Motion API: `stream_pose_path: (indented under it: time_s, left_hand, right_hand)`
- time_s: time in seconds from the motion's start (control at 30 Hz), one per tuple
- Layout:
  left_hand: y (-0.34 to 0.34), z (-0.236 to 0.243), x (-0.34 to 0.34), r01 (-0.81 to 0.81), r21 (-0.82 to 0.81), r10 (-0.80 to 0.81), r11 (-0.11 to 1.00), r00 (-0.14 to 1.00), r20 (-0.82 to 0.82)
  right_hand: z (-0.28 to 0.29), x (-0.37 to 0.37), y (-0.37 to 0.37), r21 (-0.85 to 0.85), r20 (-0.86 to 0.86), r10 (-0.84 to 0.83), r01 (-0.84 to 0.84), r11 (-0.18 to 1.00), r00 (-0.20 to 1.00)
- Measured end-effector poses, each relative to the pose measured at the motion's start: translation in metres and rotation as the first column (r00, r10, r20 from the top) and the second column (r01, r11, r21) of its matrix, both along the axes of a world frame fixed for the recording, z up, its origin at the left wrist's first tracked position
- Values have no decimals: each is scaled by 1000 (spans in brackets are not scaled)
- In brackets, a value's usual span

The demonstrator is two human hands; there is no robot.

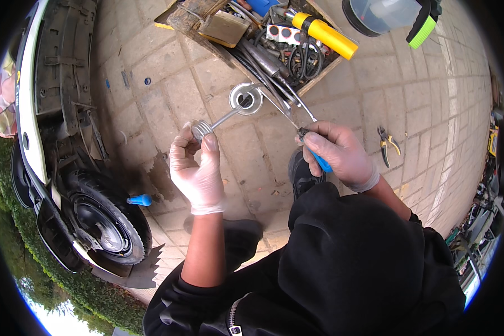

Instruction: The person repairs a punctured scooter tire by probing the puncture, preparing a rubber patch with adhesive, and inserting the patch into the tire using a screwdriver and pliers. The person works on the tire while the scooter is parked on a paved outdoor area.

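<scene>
My left hand (pixel 196 168), in a whitish translucent glove, pinches a silver threaded cap (pixel 201 130) between thumb and fingers. A thin metal rod (pixel 228 117) runs from the cap down over the mouth of a small round open can (pixel 256 105) on the paving; dark contents show inside. My right hand (pixel 341 154), gloved too, is closed around a tool with a blue handle (pixel 322 162), seemingly a screwdriver. Thin metal shafts extend from near its fingers toward the toolbox, but which belongs to the tool is unclear. A small dark piece (pixel 302 133) shows at the thumb tip.
Ahead sits a wooden toolbox (pixel 325 79) full of tools, with a yellow cylinder (pixel 327 36) on top. Pliers (pixel 387 147) lie to the right, a clear container (pixel 383 14) beyond. At left are a vehicle wheel (pixel 103 224) and a blue handle (pixel 140 200).
</scene>
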State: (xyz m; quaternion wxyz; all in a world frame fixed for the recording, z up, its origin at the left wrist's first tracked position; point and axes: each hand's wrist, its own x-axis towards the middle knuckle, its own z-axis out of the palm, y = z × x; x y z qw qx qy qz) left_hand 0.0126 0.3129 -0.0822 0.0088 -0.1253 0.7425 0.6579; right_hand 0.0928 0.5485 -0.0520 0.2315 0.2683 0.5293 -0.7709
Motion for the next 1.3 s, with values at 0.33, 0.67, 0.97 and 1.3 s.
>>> stream_pose_path:
  time_s: [0.33,0.67,0.97,1.3]
  left_hand:
    - [-2,36,-9,53,94,-39,994,988,-151]
    - [17,48,-12,84,126,-53,988,970,-236]
    - [14,35,-14,100,-83,-119,991,957,-263]
    - [2,31,-16,124,-163,-163,979,951,-261]
  right_hand:
    - [-10,-1,-11,-24,45,79,-78,997,996]
    - [-14,-3,-12,-1,19,117,-117,993,993]
    - [-13,-4,-11,19,50,99,-100,995,994]
    - [-15,-6,-10,-1,32,100,-100,995,994]
